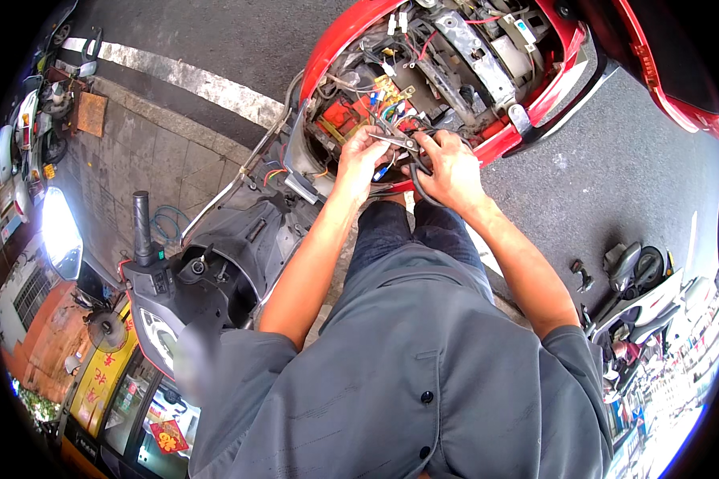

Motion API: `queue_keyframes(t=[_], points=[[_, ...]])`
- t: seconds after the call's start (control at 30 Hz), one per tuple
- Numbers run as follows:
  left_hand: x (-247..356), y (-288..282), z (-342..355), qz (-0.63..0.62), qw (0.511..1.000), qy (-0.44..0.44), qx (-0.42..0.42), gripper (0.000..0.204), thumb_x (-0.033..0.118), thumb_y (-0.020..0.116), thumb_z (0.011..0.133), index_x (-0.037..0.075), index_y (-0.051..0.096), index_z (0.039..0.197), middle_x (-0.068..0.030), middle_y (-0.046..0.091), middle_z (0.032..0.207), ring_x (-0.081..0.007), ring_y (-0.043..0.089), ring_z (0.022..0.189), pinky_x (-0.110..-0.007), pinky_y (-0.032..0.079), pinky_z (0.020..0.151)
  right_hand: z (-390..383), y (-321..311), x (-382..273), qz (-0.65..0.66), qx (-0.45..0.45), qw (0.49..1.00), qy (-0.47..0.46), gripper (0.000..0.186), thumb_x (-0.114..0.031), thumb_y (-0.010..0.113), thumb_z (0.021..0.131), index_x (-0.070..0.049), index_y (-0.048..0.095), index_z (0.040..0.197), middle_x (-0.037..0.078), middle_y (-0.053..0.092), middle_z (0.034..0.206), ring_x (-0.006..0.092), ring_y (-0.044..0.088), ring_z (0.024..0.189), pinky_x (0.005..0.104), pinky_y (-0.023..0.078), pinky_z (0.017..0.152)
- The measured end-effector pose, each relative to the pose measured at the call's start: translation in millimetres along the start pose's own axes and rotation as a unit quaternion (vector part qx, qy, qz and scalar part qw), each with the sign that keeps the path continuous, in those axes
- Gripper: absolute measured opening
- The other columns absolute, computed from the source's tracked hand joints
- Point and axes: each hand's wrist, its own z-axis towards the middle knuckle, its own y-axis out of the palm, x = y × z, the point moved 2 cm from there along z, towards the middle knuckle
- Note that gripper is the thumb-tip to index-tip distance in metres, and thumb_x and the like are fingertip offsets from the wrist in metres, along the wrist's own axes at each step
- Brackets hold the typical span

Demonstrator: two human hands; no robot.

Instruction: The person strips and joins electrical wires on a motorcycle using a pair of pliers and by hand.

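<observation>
My right hand (454, 172) is closed round the dark handles of a pair of scissors (401, 141). Their metal blades point left, toward my left hand (361, 164). That hand is closed in a pinch, thumb against fingers, near the blade tips. Thin wires run by its fingertips, but what exactly it pinches is too small to make out. Both hands are over the open body of a red scooter (315, 60). Just beyond them lie tangled coloured wires (390, 109), with a red box-shaped part (345, 120) on the left.
A grey metal bracket (475, 56) crosses the scooter's opened body. Dark scooter front panels with a handlebar grip (141, 227) and a mirror (61, 233) stand at left. Loose wires (276, 172) hang beside the body. Another scooter (639, 303) is parked at right.
</observation>
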Motion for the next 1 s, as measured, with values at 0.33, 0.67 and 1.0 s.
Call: queue_keyframes(t=[0.33, 0.67, 1.0], points=[[4.4, -0.8, 8.1, 0.195, 0.977, 0.079, 0.019, 0.014, 0.004, 0.066, 0.092, 0.000, 0.058, 0.102, -0.0073, 0.066, 0.090, -0.0140, 0.066, 0.081, -0.027, 0.053, 0.072, 14.6, -30.9, 37.9, 0.014, 0.085, 0.995, 0.058, 0.047, -0.030, 0.075, 0.078, -0.014, 0.060, 0.120, 0.016, 0.065, 0.100, 0.0351, 0.067, 0.094, 0.0433, 0.055, 0.079], [7.3, -11.6, 6.1, 0.187, 0.979, 0.064, 0.048, 0.011, 0.008, 0.061, 0.096, 0.001, 0.061, 0.104, -0.0110, 0.073, 0.096, -0.0138, 0.067, 0.082, -0.027, 0.053, 0.076, 94.2, -115.6, 137.2, -0.220, 0.018, 0.962, 0.158, 0.043, -0.029, 0.074, 0.081, -0.009, 0.057, 0.115, 0.020, 0.067, 0.101, 0.0366, 0.069, 0.093, 0.0478, 0.056, 0.080], [4.4, -22.1, 9.2, 0.150, 0.985, 0.075, 0.043, 0.015, 0.008, 0.061, 0.096, -0.002, 0.064, 0.106, -0.0111, 0.072, 0.101, -0.0154, 0.067, 0.088, -0.028, 0.054, 0.081, 84.0, -130.8, 105.4, -0.205, 0.096, 0.966, 0.126, 0.048, -0.028, 0.072, 0.084, -0.005, 0.060, 0.124, 0.020, 0.065, 0.102, 0.0365, 0.065, 0.101, 0.0470, 0.052, 0.088]])
